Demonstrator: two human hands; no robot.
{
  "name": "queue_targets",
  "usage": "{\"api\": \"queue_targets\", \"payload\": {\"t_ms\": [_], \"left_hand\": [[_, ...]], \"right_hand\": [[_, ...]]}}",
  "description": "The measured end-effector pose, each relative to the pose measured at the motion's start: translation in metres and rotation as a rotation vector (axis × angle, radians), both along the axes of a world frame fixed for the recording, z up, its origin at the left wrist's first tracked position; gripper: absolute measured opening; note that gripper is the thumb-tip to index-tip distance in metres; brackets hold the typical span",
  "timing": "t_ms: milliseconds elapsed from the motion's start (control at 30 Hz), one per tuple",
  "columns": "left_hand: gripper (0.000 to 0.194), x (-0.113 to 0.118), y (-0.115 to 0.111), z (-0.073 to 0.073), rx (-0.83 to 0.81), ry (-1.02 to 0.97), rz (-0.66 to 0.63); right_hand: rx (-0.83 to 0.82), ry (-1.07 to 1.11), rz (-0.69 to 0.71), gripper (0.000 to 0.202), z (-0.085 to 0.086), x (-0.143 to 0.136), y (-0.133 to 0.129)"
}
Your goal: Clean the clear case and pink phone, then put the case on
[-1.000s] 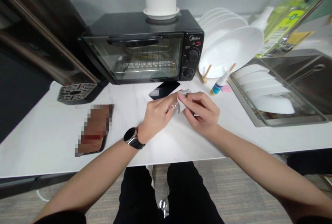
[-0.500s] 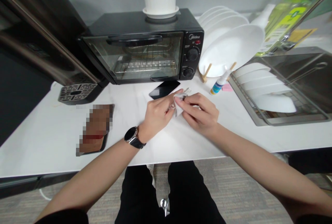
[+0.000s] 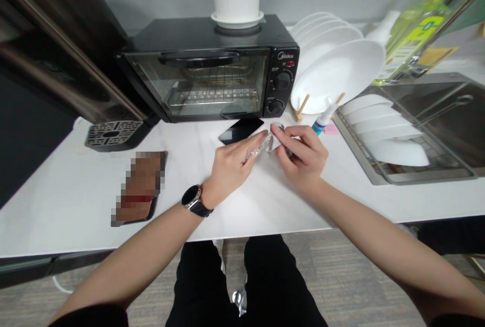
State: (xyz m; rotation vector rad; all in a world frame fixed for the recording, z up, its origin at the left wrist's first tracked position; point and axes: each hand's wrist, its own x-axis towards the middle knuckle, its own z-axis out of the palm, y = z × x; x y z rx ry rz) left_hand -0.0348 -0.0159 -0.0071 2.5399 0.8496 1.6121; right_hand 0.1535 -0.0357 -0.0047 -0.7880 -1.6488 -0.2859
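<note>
A smooth white bench point(image 3: 68, 200) runs before a black toaster oven point(image 3: 212, 69). Since a second ago the hands have drawn slightly apart — the crinkly clear plastic wrapper point(image 3: 265, 144) now stretches between them. Left hand point(image 3: 231, 165) and right hand point(image 3: 303, 157) both pinch it, just above the bench, near a glossy black phone point(image 3: 240, 130).

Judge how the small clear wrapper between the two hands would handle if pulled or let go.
The clear wrapper looks thin and crinkled, so probably floppy and very light. It is glossy, so it may slip from the left hand or right hand. It looks unlikely to roll or break.
</note>
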Motion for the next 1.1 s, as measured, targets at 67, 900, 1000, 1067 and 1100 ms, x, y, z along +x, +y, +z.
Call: {"api": "queue_targets", "payload": {"t_ms": [67,900,1000,1067,1100], "left_hand": [[0.028,0.0004,-0.001,0.0005,-0.017,0.022,-0.025],[0.032,-0.0009,-0.0026,-0.0001,-0.018,-0.003,0.035],[0.032,-0.0001,-0.0028,0.0003,-0.021,0.008,0.026],[0.03,0.0007,-0.0032,0.0009,-0.029,0.028,0.006],[0.03,0.001,-0.0034,0.0012,-0.035,0.035,-0.006]], "right_hand": [[0.042,-0.051,0.067,0.056,0.0004,-0.0014,-0.0019],[-0.058,0.065,-0.062,0.042,0.0017,0.0029,0.0039],[-0.022,0.034,-0.021,0.047,0.0015,0.0003,0.0011],[0.017,-0.013,0.045,0.053,0.0014,-0.0017,-0.0012],[0.04,-0.035,0.08,0.056,0.0016,-0.0027,-0.0023]]}}
